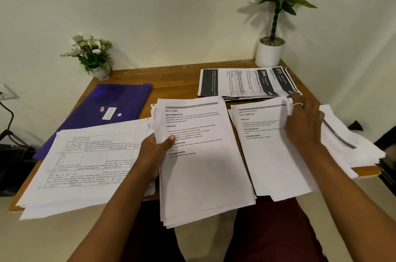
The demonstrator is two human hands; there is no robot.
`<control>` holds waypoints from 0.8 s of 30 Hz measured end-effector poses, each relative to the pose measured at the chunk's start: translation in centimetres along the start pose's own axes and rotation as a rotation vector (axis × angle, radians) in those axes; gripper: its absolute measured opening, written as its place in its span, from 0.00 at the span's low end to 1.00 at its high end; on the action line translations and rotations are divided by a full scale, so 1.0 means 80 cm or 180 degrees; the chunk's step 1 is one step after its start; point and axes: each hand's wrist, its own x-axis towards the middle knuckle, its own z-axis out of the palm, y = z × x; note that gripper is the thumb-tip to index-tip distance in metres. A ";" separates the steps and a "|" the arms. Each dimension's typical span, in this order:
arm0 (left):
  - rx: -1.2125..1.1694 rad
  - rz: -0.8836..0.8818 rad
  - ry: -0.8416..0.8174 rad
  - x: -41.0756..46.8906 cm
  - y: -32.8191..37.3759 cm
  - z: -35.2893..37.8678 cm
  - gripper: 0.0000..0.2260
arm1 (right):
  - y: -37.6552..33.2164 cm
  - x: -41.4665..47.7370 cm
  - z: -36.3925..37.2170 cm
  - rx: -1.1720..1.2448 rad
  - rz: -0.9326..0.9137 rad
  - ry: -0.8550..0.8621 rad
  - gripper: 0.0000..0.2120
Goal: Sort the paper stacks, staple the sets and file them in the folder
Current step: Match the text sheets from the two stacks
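White middle stack (203, 165): lies at the near edge of the desk (175, 77), overhanging toward the person, with its long axis running away from the body.
Left hand (154, 150): grips that stack at its left edge, thumb on the top sheet, fingers tucked beneath.
Right hand (304, 124): rests on the right stack (267, 154) just beside it, fingers fairly straight, apparently pinching nothing.
Deciding relation: both stacks lie side by side and parallel, one under each hand; sorting looks unfinished.
Blue folder (96, 107): far left, partly under the table-printed stack (85, 165); the left hand is nearer.
Dark-banded stack (246, 83): back right, turned crosswise.
Stapler: none visible.
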 end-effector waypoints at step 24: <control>-0.0120 0.0057 -0.0105 0.002 -0.001 -0.001 0.13 | -0.152 -0.079 0.028 0.3023 0.0577 -0.1131 0.24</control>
